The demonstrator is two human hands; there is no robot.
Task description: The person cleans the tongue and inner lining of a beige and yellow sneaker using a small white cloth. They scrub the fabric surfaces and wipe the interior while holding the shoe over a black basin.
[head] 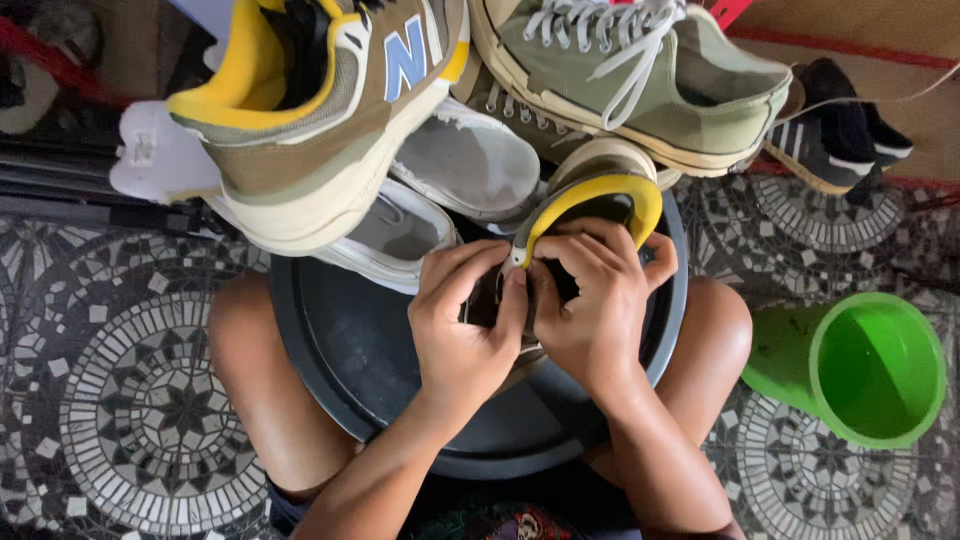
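Left hand (462, 325) and right hand (592, 300) are both closed on one sneaker (590, 205) with a yellow-lined collar — fingers curled tight at its heel opening, thumbs together. The sneaker sits over a round black basin (340, 350) between the knees. More sneakers are piled behind — a green bucket (870, 370) lies tipped on the mosaic floor (120, 400).
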